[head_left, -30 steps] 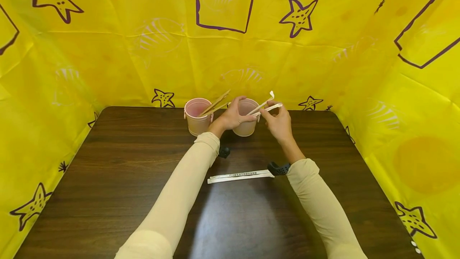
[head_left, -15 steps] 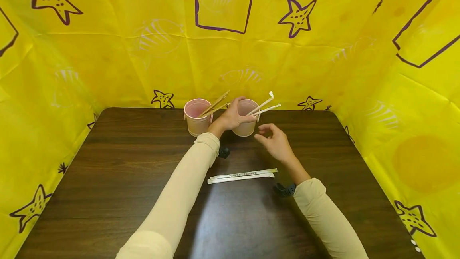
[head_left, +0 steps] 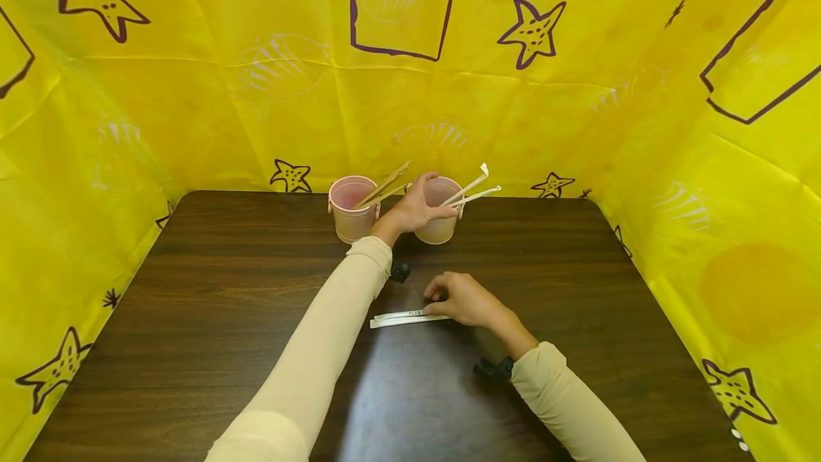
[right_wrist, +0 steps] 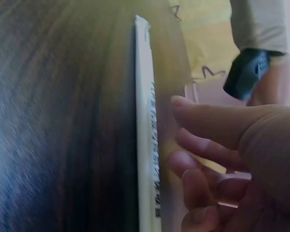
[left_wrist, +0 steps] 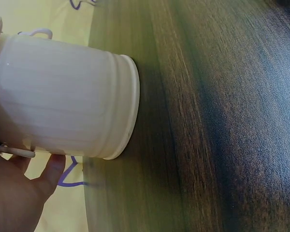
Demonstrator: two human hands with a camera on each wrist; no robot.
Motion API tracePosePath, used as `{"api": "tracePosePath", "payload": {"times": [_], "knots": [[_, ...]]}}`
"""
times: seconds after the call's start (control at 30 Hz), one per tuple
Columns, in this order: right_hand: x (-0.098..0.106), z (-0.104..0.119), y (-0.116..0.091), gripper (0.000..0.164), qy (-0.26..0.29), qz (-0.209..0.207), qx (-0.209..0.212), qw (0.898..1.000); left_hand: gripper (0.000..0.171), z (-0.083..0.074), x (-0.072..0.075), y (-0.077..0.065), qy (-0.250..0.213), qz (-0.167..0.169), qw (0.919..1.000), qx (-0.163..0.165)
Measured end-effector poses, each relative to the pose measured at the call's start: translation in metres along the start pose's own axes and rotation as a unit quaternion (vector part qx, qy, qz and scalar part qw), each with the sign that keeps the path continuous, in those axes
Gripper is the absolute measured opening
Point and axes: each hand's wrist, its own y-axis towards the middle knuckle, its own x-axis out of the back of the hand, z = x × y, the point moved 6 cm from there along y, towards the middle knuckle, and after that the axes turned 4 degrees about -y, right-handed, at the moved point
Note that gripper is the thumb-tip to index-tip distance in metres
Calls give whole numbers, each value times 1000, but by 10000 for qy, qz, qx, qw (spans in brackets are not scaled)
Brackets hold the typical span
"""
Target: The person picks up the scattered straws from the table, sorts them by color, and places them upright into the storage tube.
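Note:
My left hand holds the right-hand pale pink bucket by its side, with thumb and fingers spread around it near the rim. In the left wrist view, that bucket stands on the table. Two straws in white paper wrappers lean out over its right rim. Lower down, my right hand hovers over wrapped straws lying side by side on the table. The right wrist view puts its bent fingers beside a printed straw wrapper, with a gap between them.
A second pink bucket stands just left of the first, with tan sticks leaning out of it. The dark wooden table ends at yellow patterned sheets behind and at both sides.
My right hand has let go of a straw, which now leans in the right-hand bucket, and has come down toward me over the straws on the table. My left hand stays put.

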Motion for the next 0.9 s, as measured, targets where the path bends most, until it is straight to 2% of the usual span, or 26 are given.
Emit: {"api": "tracePosePath", "payload": {"times": [0.23,0.6,0.9], "knots": [[-11,6,-2,24,-298,117,120,9994,97,-1,0,-1,22,76,9999,-89],[-15,8,-2,13,-371,127,-25,9992,98,0,0,0,-34,172,9998,-57],[-15,8,-3,19,-349,220,-29,9991,98,2,-1,-1,-68,156,9999,-27]]}}
